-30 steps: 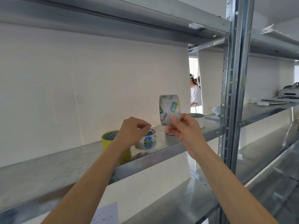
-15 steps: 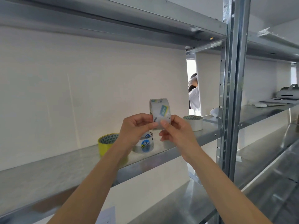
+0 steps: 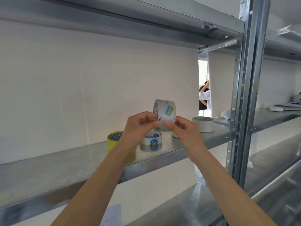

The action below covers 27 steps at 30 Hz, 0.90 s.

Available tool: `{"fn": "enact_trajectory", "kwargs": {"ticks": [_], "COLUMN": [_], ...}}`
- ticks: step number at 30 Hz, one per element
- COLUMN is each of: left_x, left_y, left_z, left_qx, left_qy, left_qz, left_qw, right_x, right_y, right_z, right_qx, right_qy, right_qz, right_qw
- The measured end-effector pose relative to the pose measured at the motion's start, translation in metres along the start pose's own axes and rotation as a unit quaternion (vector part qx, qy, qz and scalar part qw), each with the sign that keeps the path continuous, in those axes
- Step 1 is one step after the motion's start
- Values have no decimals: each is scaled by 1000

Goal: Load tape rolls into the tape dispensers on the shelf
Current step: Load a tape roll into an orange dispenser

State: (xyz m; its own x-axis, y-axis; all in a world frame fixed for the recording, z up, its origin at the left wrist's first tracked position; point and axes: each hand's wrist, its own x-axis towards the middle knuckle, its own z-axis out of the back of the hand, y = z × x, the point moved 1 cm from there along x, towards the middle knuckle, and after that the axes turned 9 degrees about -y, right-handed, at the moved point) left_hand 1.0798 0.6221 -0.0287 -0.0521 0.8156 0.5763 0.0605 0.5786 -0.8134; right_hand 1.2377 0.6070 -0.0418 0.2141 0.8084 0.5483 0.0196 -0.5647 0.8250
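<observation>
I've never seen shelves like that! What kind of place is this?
Probably a storeroom: a metal shelf, a slotted steel upright, and a yellow roll and white roll of tape lying loose.

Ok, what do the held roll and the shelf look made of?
Held roll: probably clear, glossy plastic tape; its printed labels show through the layers. Shelf: bare sheet metal, likely galvanized steel; dull grey, with a mottled sheen and faint reflections.
</observation>
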Motion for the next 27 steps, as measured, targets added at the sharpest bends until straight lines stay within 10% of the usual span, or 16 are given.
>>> {"fn": "enact_trajectory", "kwargs": {"ticks": [27], "left_x": [-159], "left_y": [-151], "left_z": [337], "left_qx": [171], "left_qy": [-303], "left_qz": [-39], "left_qw": [937], "right_x": [-161], "right_y": [63], "right_z": [-343], "right_qx": [155], "right_qy": [305], "right_qz": [-23], "right_qw": [939]}}
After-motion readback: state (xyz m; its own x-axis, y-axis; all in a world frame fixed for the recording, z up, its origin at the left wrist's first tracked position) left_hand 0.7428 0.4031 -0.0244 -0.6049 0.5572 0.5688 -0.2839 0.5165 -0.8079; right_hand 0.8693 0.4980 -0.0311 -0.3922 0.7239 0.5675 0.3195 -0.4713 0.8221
